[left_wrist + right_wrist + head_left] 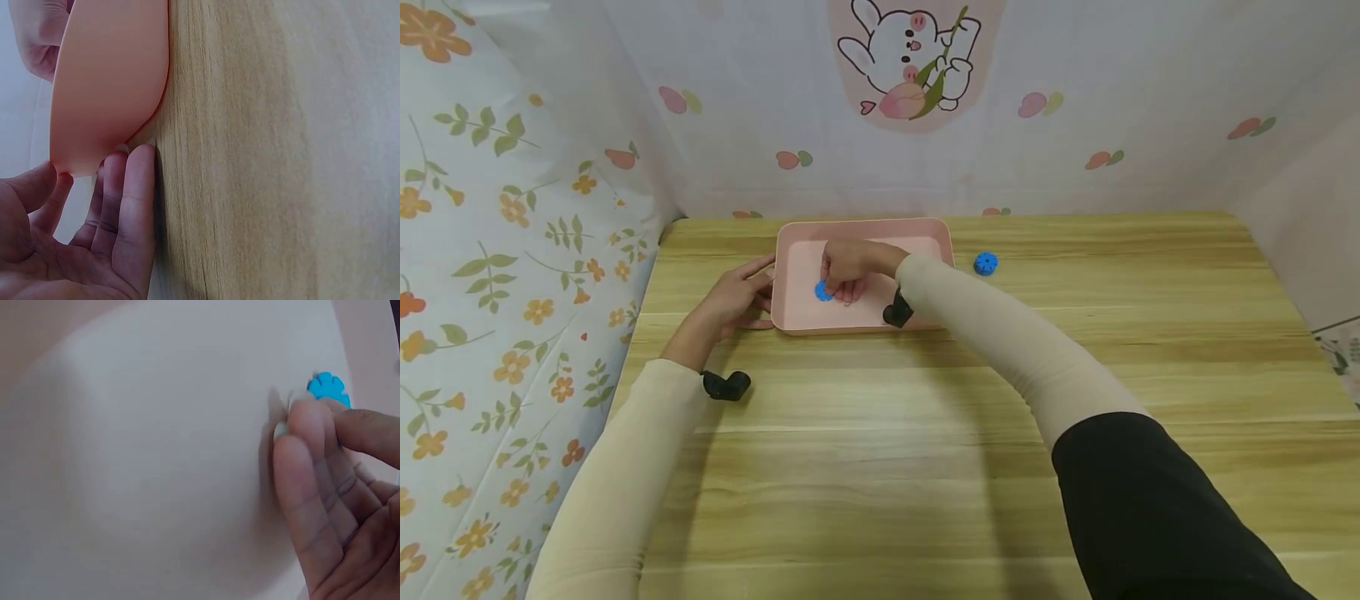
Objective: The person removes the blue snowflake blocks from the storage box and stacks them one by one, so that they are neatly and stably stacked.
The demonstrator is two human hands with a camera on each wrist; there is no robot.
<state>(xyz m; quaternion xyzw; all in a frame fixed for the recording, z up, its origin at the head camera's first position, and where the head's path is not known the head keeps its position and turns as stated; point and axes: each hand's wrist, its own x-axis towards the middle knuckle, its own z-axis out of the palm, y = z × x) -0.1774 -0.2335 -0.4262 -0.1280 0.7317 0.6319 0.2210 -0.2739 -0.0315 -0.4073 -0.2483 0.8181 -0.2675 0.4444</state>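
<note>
A pink tray [880,327] lies on the wooden table, its left end beside my left hand [736,298]. In the left wrist view, the fairly straight fingers [134,206] of that hand rest along the tray's end wall, thumb tip at the rim. Over the tray floor, my right hand [850,265] pinches a small blue notched disc [822,291] between thumb and forefinger. From the right wrist view, only the scalloped edge of the disc [328,386] shows past the fingertips; its rest is hidden. The other fingers of this hand are near the tray floor.
Another blue notched disc [986,263] sits on the table [880,467] to the right of the tray. A patterned cloth [722,108] hangs behind the table's back edge, and a floral cloth [535,267] hangs along the left side.
</note>
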